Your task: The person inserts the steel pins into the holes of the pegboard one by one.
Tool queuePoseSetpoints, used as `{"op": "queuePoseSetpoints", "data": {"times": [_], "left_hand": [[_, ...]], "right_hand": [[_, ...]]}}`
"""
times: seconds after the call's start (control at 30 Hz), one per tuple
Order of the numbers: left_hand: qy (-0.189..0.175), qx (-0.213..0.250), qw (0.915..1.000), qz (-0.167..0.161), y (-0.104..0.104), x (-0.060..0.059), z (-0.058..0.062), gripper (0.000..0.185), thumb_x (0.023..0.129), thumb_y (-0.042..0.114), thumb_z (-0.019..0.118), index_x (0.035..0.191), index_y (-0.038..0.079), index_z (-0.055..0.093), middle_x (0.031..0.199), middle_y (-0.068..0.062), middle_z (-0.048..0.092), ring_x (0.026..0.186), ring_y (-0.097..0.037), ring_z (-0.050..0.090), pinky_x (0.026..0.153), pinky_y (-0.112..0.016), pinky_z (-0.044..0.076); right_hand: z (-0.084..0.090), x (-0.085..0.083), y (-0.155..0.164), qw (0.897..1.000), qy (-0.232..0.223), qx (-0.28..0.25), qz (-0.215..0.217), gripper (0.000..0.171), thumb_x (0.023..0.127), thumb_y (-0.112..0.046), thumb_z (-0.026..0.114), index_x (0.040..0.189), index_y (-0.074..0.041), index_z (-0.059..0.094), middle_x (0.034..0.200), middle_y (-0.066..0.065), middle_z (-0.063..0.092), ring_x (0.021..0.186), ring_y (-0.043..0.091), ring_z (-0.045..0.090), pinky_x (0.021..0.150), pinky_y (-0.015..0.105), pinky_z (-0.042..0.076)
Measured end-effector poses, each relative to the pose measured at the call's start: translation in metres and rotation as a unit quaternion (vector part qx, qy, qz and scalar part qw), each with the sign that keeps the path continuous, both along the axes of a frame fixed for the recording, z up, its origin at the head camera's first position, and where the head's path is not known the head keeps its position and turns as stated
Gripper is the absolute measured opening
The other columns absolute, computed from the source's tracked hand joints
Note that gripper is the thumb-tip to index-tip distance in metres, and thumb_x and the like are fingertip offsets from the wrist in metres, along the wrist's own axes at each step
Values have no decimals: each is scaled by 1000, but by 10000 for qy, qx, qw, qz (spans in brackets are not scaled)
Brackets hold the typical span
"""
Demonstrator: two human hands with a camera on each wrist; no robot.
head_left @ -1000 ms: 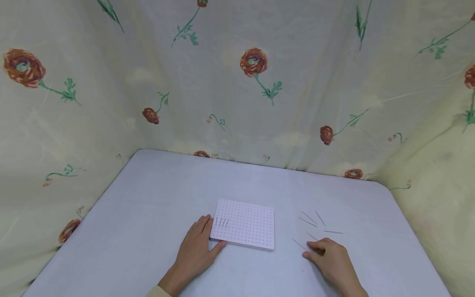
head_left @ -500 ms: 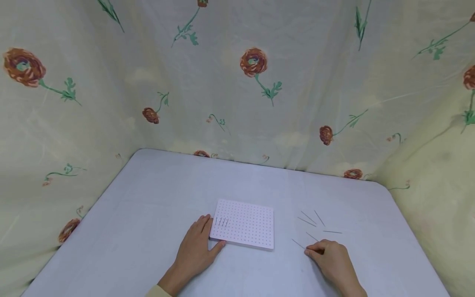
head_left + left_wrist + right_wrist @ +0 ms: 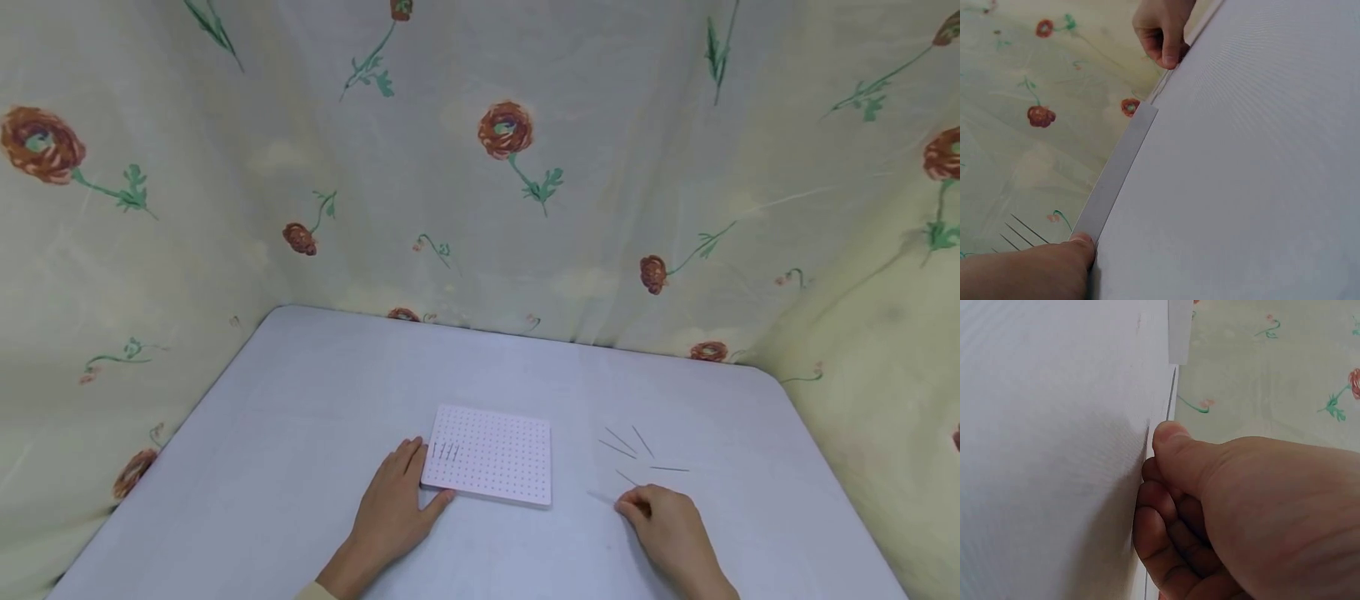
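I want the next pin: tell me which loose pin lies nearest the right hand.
The loose pin at the right hand, just left of its fingertips; the other loose pins lie farther back.

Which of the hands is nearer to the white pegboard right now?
Left. The left hand rests against the left edge of the white pegboard, touching it. The right hand is off to the board's right, apart from it, among the loose pins.

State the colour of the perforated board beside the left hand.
The perforated board is pale pink-white with rows of small dots; the head view shows it best.
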State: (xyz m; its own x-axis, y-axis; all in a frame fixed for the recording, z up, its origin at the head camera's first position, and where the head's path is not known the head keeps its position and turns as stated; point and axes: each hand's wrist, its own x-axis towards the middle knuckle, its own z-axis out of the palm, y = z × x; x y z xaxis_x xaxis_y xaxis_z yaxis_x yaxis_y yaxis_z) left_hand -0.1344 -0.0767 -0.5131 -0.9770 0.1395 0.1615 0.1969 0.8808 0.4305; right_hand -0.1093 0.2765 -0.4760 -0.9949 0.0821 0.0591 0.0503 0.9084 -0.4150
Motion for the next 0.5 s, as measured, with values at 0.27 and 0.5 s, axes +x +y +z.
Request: {"op": "queuePoseSetpoints", "data": {"times": [0.27, 0.5], "left_hand": [[-74, -31, 9999, 69, 1, 0, -2, 83, 83, 56, 62, 143, 4, 39, 151, -12, 35, 143, -29, 28, 117, -47, 26], [-81, -91, 9999, 88, 1, 0, -2, 84, 82, 57, 61, 143, 4, 38, 151, -12, 35, 143, -28, 28, 117, -46, 26]], "right_hand": [[-1, 1, -2, 9989, 338, -315, -69, 4, 89, -17, 66, 92, -16, 68, 83, -4, 66, 73, 6, 55, 63, 21, 47], [-2, 1, -2, 9940, 992, -455, -116, 9, 89, -13, 64, 91, -19, 70, 81, -5, 63, 70, 4, 50, 59, 18, 44]]}}
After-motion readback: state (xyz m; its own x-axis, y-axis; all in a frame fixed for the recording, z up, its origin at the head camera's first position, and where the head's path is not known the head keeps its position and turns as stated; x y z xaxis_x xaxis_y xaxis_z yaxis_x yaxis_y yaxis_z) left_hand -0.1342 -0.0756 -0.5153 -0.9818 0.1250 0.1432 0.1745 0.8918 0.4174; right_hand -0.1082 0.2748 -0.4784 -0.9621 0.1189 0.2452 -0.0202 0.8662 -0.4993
